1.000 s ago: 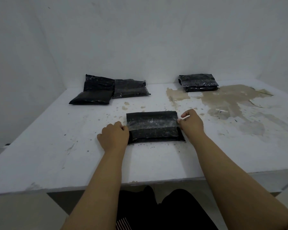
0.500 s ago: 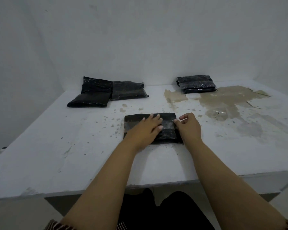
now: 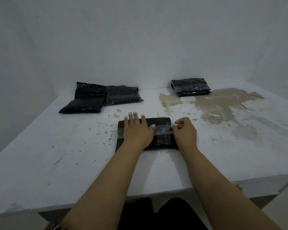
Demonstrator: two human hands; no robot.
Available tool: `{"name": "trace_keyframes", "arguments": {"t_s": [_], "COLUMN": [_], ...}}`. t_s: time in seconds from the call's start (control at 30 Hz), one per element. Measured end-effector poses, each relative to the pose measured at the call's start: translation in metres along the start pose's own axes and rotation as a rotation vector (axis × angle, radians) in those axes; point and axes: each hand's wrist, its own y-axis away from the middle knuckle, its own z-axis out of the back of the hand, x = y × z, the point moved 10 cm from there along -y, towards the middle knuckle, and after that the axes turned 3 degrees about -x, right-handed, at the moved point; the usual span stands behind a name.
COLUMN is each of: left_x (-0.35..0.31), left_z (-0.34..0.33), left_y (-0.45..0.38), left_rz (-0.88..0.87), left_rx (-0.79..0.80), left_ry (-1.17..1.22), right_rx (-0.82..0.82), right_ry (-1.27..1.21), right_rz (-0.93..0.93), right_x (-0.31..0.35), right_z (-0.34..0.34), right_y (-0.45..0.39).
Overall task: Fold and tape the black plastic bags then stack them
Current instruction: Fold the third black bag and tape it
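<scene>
- A folded black bag (image 3: 161,130) lies flat near the middle of the white surface (image 3: 40,155), closer to the near edge than to the far wall, with a strip of clear tape (image 3: 163,129) running left to right across its top.
- The left hand (image 3: 137,130) lies palm down on the left half of this bag, fingers straight and slightly spread, the fingertips reaching past the bag's far edge and the thumb stretched right along the tape.
- The right hand (image 3: 184,131) sits at the bag's right edge with its fingers curled; thumb and forefinger appear to pinch the right end of the tape, though the grip is small and dim in the head view.
- Both forearms cross the near edge of the surface, which runs left to right below the bag.
- At the far left, two loose black bags (image 3: 90,100) lie side by side, touching or slightly overlapping, close to the far wall and well apart from the hands.
- At the far right, a stack of taped bags (image 3: 190,87) sits by the far edge against the wall, its sides roughly squared.
- A brown stain (image 3: 223,103) spreads over the far right part of the surface, from just beside the stack towards the right hand.
- Bare surface lies to the left of the folded bag, between it and the loose bags, and along the strip at the near edge on both sides of the arms.
</scene>
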Motion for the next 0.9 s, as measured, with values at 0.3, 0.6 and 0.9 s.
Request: {"name": "trace_keyframes", "arguments": {"t_s": [0.3,0.6,0.9], "left_x": [-0.037,-0.011,-0.003], "left_z": [-0.009,0.003,0.027], "left_y": [-0.048,-0.051,-0.042], "left_rz": [-0.118,-0.015,0.030], "left_rx": [-0.134,-0.269,-0.412], "left_ry": [0.206,0.160,0.148], "right_rx": [0.022,-0.018,-0.153], "right_ry": [0.002,-0.047,-0.027], "right_rz": [0.013,-0.025,0.307], "right_x": [-0.001,-0.010,0.031], "right_z": [-0.002,-0.003,0.007], "right_y": [-0.003,-0.010,0.006]}}
